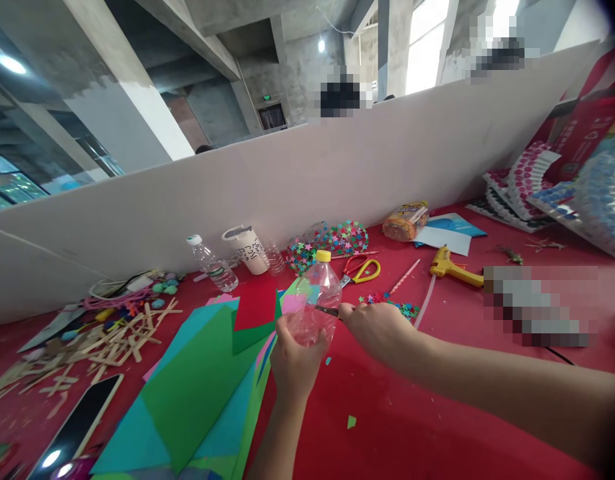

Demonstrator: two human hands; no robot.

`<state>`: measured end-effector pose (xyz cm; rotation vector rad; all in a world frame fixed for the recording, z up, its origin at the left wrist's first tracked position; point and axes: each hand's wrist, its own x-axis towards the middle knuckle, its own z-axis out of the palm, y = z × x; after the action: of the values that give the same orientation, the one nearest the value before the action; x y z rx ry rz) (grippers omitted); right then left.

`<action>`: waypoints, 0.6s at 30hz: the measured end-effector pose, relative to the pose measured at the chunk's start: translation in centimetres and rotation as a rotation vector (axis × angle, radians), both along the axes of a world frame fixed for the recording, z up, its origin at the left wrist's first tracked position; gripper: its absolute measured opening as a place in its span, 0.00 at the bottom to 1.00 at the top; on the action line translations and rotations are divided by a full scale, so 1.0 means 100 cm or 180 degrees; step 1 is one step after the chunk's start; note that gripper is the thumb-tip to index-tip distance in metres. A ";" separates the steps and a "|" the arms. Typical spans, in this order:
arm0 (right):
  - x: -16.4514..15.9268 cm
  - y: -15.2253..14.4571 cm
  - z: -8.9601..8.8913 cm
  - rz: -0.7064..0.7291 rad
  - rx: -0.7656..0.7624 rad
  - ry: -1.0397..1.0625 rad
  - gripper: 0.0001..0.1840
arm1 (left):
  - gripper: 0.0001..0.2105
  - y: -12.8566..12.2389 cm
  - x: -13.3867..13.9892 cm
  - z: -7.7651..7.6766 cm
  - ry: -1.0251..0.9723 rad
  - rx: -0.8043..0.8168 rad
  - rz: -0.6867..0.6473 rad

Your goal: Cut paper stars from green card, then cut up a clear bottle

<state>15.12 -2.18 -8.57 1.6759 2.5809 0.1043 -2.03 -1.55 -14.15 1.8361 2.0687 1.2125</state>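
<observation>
Clear btl (326,289) in L hand (298,355), fingers wrapped round lower part. Glue gun (452,269) right of R hand (376,331); scissors (359,269) just beyond it. R hand closed on slim dark tool (326,311), tip at btl wall. Green scrap (352,422) nearer than R hand.

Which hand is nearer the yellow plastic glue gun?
Right: the right hand is left of the glue gun; the left hand holds a yellow-capped clear bottle, farther left.

A phone (78,427) lies near wooden sticks (130,338), a glue gun (453,269) right of scissors (354,276).
</observation>
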 end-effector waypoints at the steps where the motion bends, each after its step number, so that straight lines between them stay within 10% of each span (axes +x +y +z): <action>1: 0.009 0.002 -0.003 -0.0063 -0.0005 -0.0058 0.18 | 0.24 0.001 -0.004 0.000 -0.0135 -0.0034 0.0020; 7: 0.055 -0.003 -0.018 -0.0455 -0.0063 -0.0285 0.18 | 0.23 0.003 -0.022 -0.004 -0.0732 -0.0083 -0.0051; 18: -0.001 -0.002 0.001 0.0334 0.0216 0.0158 0.06 | 0.31 0.001 -0.018 0.000 -0.1152 -0.0341 -0.0593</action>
<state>15.07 -2.33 -8.49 1.5831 2.7318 0.1592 -3.87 -1.44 -14.18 1.5820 1.6948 1.2487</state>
